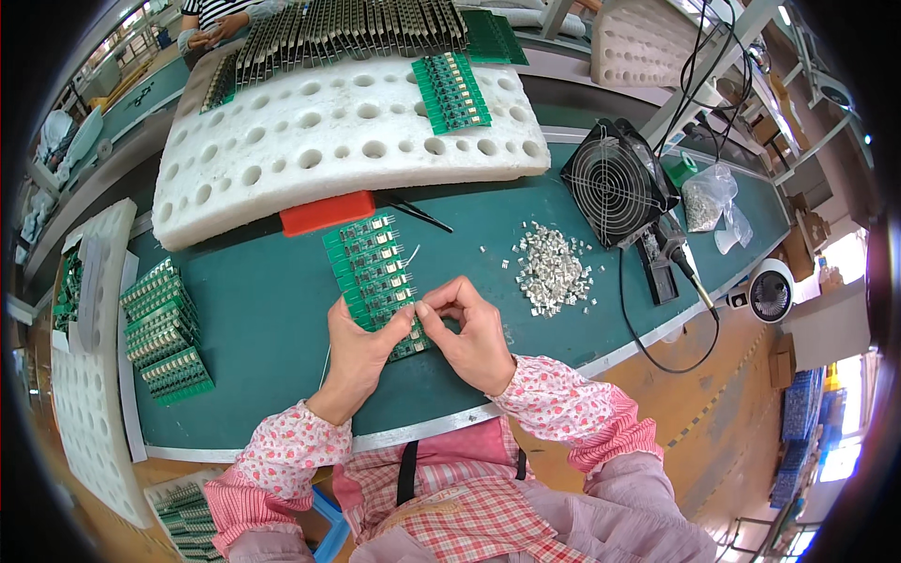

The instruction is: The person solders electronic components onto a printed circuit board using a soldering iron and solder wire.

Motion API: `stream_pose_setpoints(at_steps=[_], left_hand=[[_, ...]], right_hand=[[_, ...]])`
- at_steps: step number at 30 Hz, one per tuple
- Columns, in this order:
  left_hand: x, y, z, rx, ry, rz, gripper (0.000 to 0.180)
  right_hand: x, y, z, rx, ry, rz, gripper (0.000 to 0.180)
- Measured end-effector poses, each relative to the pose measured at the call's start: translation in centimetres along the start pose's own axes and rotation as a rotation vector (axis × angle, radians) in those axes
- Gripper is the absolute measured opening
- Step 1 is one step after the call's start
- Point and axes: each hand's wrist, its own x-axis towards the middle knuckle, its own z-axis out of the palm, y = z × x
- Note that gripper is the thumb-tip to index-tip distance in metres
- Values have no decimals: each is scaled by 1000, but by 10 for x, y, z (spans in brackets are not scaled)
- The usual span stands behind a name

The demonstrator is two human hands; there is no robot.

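A green circuit board panel [377,267] with rows of small components lies tilted in front of me on the green table. My left hand [361,352] grips its left edge, thumb on top and fingers underneath. At the board's right edge my right hand [469,336] pinches with thumb and forefinger, close to my left thumb. Whatever sits in that pinch is too small or hidden to make out. To the right lies a loose pile of small whitish metal parts [552,272]. Dark tweezers [418,214] rest beyond the board, beside a red block [327,213].
A white foam tray [347,141] with holes spans the far side, carrying a board panel [452,94] and rows of upright boards. Stacked boards [164,324] stand left. A black fan [615,183], soldering iron [690,267] with cable, and bag of parts [706,202] stand right.
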Motion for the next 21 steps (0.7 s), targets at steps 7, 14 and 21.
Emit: stream_pose_setpoints(at_steps=[7, 14, 21], left_hand=[[0, 1, 1, 35, -18, 108, 11], [4, 8, -11, -163, 54, -15, 12], [9, 14, -15, -305, 1, -112, 15]], right_hand=[[2, 1, 4, 78, 51, -89, 13], [38, -2, -56, -823, 268, -415, 20], [45, 11, -72, -1134, 203, -526, 12]])
